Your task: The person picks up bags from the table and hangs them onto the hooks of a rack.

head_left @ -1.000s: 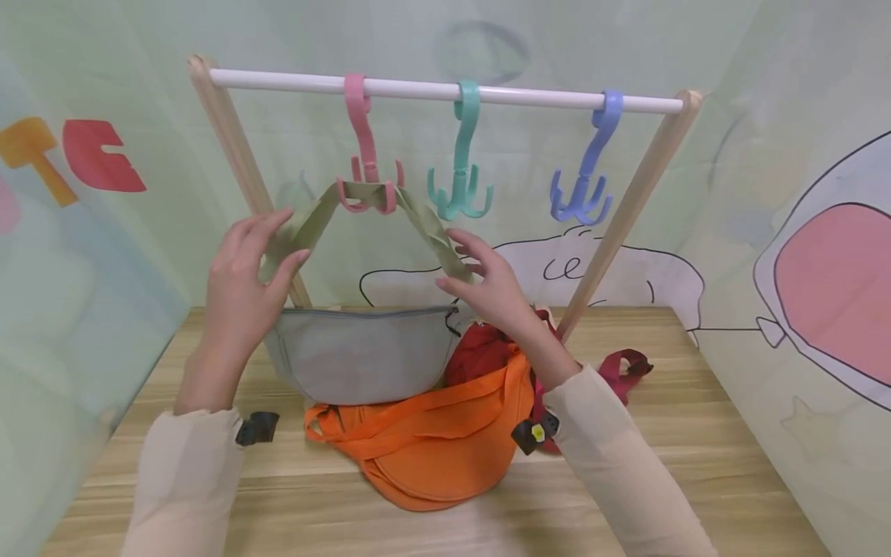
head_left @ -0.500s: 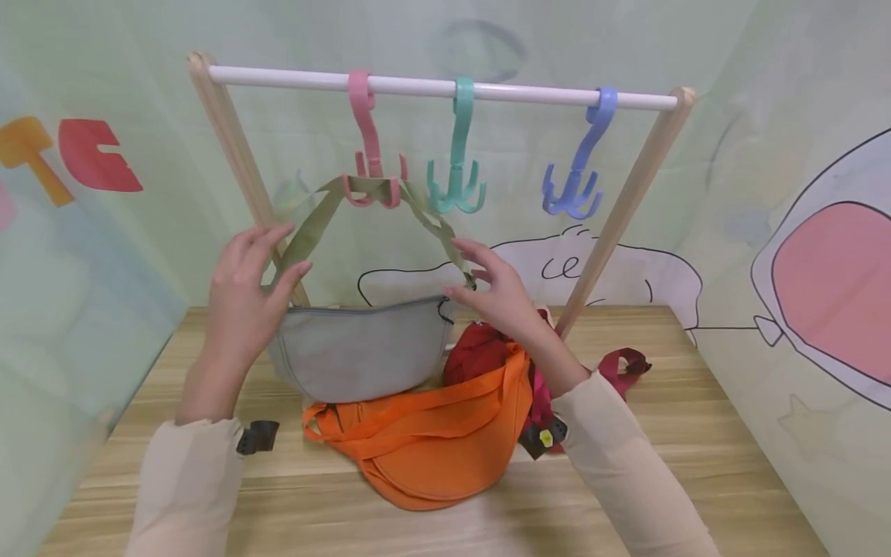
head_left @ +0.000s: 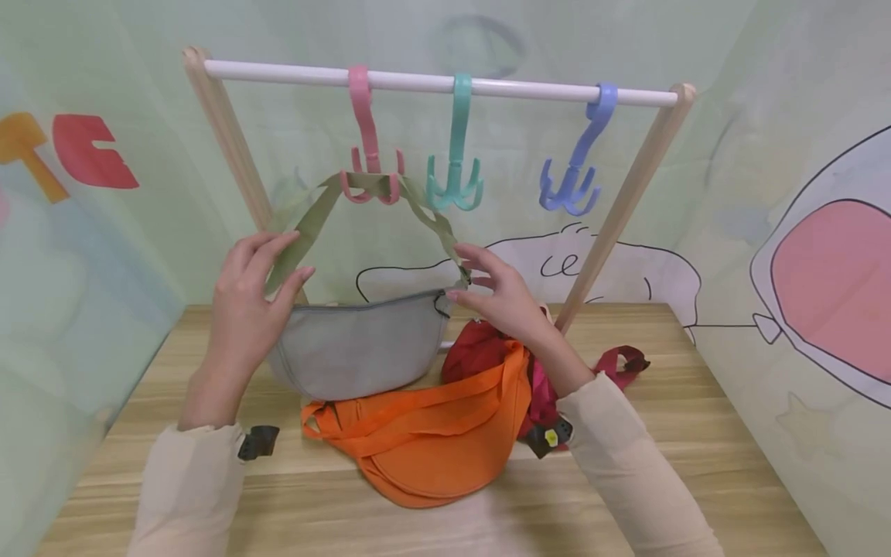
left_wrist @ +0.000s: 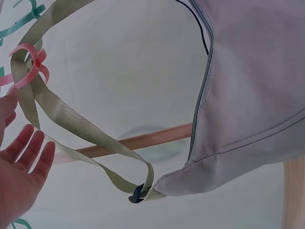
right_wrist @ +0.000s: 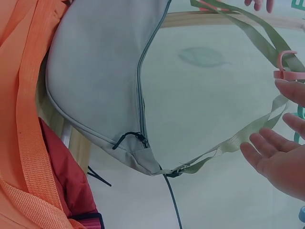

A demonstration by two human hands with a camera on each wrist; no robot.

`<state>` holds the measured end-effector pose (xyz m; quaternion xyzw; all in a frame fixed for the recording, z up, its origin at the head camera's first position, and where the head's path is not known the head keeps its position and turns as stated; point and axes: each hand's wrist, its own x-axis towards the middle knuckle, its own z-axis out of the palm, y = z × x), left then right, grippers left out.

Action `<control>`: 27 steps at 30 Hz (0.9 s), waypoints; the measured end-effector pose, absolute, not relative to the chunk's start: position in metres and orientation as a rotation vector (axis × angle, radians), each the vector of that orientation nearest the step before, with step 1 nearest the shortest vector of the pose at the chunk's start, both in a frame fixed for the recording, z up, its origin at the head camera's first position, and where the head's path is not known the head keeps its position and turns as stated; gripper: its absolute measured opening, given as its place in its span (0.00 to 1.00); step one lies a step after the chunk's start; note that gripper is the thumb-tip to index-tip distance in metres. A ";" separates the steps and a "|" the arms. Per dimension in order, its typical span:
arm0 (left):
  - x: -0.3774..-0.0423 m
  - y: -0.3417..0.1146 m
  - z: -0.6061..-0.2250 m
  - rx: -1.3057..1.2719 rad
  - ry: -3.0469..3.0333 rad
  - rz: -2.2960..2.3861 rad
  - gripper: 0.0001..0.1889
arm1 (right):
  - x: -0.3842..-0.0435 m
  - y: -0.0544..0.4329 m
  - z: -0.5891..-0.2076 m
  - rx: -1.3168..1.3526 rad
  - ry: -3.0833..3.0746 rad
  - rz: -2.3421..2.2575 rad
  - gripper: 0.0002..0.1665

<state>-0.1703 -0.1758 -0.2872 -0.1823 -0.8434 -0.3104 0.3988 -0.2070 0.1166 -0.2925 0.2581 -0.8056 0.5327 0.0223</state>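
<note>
A grey waist bag (head_left: 362, 344) hangs by its olive-green strap (head_left: 312, 230) from the pink hook (head_left: 369, 147) on the white rail. In the head view my left hand (head_left: 254, 290) is beside the strap's left side, fingers loosely bent. The left wrist view shows that hand (left_wrist: 21, 157) with fingers spread close to the strap; whether they touch it I cannot tell. My right hand (head_left: 501, 294) is by the strap's right end, above the bag's zip corner. Its fingers (right_wrist: 267, 145) look relaxed in the right wrist view, near the strap and not curled round it.
An orange waist bag (head_left: 438, 456) lies on the wooden table (head_left: 661, 480) in front, overlapping a red bag (head_left: 473, 352) with its strap trailing right. A green hook (head_left: 455, 155) and a blue hook (head_left: 581, 162) hang from the rail (head_left: 529, 89), held by wooden posts (head_left: 619, 209).
The grey bag's right end has risen a little, and its strap hangs longer and straighter from the pink hook. Both hands have lowered slightly, and the right hand has moved a little right.
</note>
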 end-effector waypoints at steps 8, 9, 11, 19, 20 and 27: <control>-0.169 -0.173 -0.291 -0.491 -2.162 -0.769 0.24 | -0.207 0.120 -0.295 0.821 -2.502 1.638 0.35; -0.169 -0.173 -0.292 -0.493 -2.170 -0.767 0.24 | -0.207 0.121 -0.295 0.826 -2.505 1.639 0.35; -0.169 -0.173 -0.295 -0.498 -2.186 -0.766 0.25 | -0.206 0.122 -0.296 0.843 -2.512 1.634 0.36; -0.170 -0.170 -0.305 -0.534 -2.223 -0.778 0.26 | -0.206 0.129 -0.303 0.934 -2.491 1.622 0.35; -0.170 -0.169 -0.306 -0.541 -2.228 -0.779 0.26 | -0.207 0.129 -0.304 0.934 -2.492 1.627 0.35; -0.171 -0.165 -0.315 -0.625 -2.205 -0.758 0.24 | -0.204 0.136 -0.313 0.952 -2.519 1.617 0.35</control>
